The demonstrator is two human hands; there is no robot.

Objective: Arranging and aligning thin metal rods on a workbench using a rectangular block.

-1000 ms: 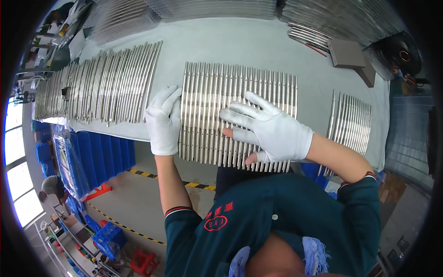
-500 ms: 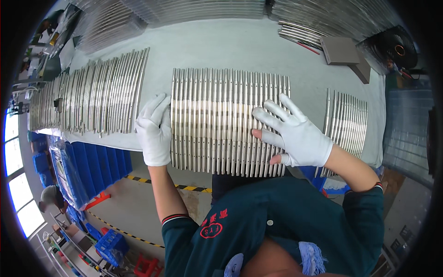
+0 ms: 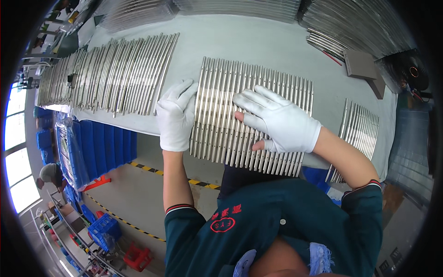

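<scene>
A gloved right hand (image 3: 282,121) lies on a row of metal rods (image 3: 217,106), fingers loosely spread, while the gloved left hand (image 3: 176,117) sits at the row's left edge, fingers together; whether they pinch a rod cannot be told. The row rests on a pale table (image 3: 221,37), overhanging its near edge, between a wider bank of rods (image 3: 120,76) and a smaller set (image 3: 362,129).

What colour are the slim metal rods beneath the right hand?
Those slim metal rods are shiny silver, clearest in the head view.
</scene>
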